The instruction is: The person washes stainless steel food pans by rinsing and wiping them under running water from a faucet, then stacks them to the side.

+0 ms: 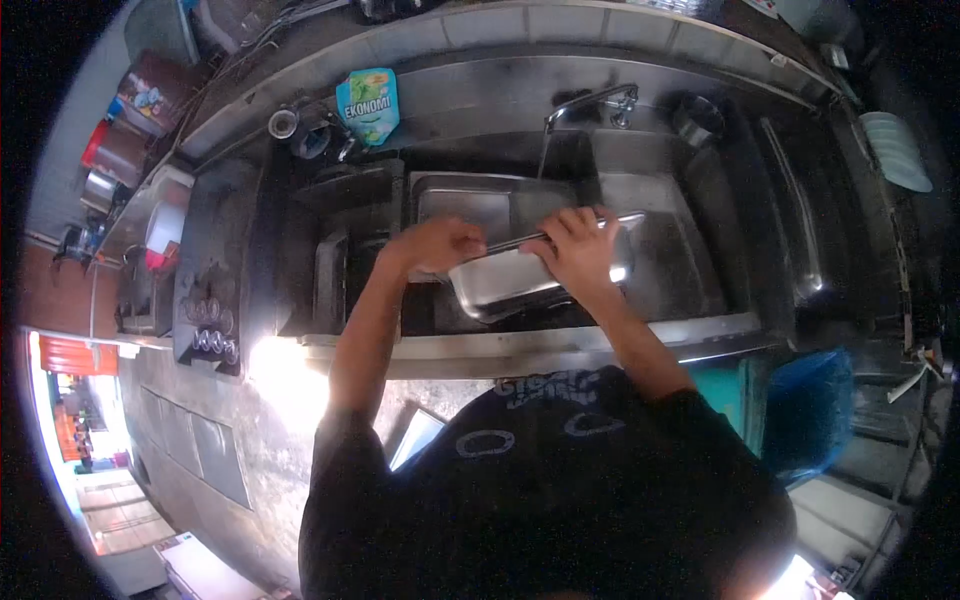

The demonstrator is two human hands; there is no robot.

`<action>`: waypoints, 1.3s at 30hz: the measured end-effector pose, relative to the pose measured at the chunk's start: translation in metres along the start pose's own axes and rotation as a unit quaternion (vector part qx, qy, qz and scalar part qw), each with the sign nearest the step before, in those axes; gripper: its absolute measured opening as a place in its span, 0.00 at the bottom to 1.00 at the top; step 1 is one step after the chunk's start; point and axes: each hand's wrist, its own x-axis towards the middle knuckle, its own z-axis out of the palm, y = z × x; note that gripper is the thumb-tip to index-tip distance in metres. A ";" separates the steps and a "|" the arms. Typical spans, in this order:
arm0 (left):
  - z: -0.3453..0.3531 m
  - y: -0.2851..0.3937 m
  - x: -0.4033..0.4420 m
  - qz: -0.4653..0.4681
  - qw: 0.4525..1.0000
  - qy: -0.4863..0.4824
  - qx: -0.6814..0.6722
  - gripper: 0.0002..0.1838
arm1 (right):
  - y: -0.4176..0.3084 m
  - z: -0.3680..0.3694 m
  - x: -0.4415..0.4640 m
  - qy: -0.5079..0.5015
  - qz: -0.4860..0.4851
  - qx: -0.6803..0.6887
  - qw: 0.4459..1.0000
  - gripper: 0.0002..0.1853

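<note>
Nearest, the metal pan (510, 283) tilts over the sink (660, 325), below and between the 2 grips. The right grip (580, 250) has its fingers bent over the pan's upper rim, pinching it; the left grip (435, 245) curls at the pan's left upper corner, though I cannot tell whether it pinches the rim or only touches it. If both surfaces are wet, the rim could slip from the right grip, and a loose left grip would let the pan swing down and knock the shallow tray (465, 205) just beyond. Farther off, above and between the grips, the tap (590, 97) seems to run; tipping the pan under it could splash. Beyond the left grip stands a pouch (368, 107).
</note>
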 end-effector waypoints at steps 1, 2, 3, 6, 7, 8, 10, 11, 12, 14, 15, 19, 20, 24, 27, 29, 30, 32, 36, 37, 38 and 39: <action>-0.006 -0.009 0.009 0.002 1.000 -0.002 0.004 0.11 | -0.001 0.005 0.006 0.031 0.001 -0.009 0.999 0.15; -0.012 -0.018 0.019 -0.002 1.000 -0.022 0.003 0.11 | 0.000 0.009 0.010 0.061 0.001 -0.017 0.998 0.14; -0.017 -0.022 0.026 -0.006 0.999 -0.041 0.002 0.11 | 0.004 0.015 0.013 0.063 0.003 -0.018 0.998 0.14; -0.022 -0.031 0.033 0.018 0.998 -0.038 0.044 0.10 | 0.014 0.031 0.019 0.003 -0.018 0.068 0.998 0.16; -0.022 -0.030 0.035 0.047 0.995 -0.016 0.085 0.10 | 0.013 0.033 0.020 0.006 -0.019 0.067 0.998 0.16; -0.022 -0.030 0.037 0.075 0.989 0.006 0.126 0.10 | 0.011 0.034 0.019 0.008 -0.022 0.056 0.998 0.16; -0.026 -0.028 0.038 0.079 0.986 0.007 0.146 0.10 | 0.003 0.033 0.016 0.012 -0.031 0.036 0.999 0.17; -0.028 -0.028 0.038 0.083 0.983 0.006 0.165 0.09 | -0.002 0.034 0.014 0.013 -0.033 0.036 0.999 0.17; -0.028 -0.026 0.038 0.085 0.980 0.004 0.182 0.09 | -0.008 0.035 0.008 0.008 -0.032 0.027 0.999 0.18; -0.025 -0.019 0.041 0.087 0.983 0.020 0.158 0.09 | -0.014 0.037 0.002 0.000 -0.031 0.007 1.000 0.21; -0.025 -0.015 0.044 0.090 0.986 0.035 0.136 0.09 | -0.015 0.037 0.007 -0.001 -0.033 0.006 0.999 0.21; -0.014 -0.005 0.067 0.093 0.992 0.057 0.062 0.10 | -0.018 0.029 0.016 -0.035 0.031 0.020 0.999 0.23; -0.015 -0.003 0.075 0.096 0.993 0.060 0.038 0.10 | -0.017 0.030 0.018 -0.050 0.036 0.004 0.998 0.23; -0.005 0.006 0.090 0.157 0.987 0.022 -0.033 0.12 | -0.017 0.025 0.012 -0.076 0.059 -0.028 0.995 0.24; 0.007 -0.012 0.085 0.217 0.974 0.051 -0.045 0.15 | -0.018 0.021 0.006 -0.073 0.065 -0.014 0.995 0.23; 0.009 -0.030 0.085 0.242 0.967 0.062 -0.051 0.16 | -0.020 0.019 0.006 -0.059 0.072 -0.013 0.996 0.22; 0.011 -0.038 0.085 0.171 0.980 0.010 -0.104 0.18 | -0.022 0.019 0.005 -0.053 0.074 -0.011 0.996 0.21; 0.016 -0.053 0.085 0.022 0.975 -0.087 -0.205 0.21 | -0.022 0.022 0.005 -0.041 0.076 -0.016 0.996 0.20; -0.023 0.011 0.061 0.023 0.996 -0.072 -0.056 0.17 | -0.021 0.024 0.011 -0.012 0.069 -0.025 0.997 0.17; -0.022 0.010 0.063 0.020 0.996 -0.071 -0.057 0.17 | -0.021 0.024 0.014 -0.006 0.068 -0.023 0.997 0.17; -0.022 0.009 0.065 0.035 0.995 -0.093 -0.011 0.16 | -0.021 0.024 0.015 0.001 0.067 -0.023 0.998 0.16; -0.021 0.006 0.068 0.050 0.992 -0.114 0.035 0.15 | -0.021 0.024 0.017 0.000 0.066 -0.021 0.998 0.16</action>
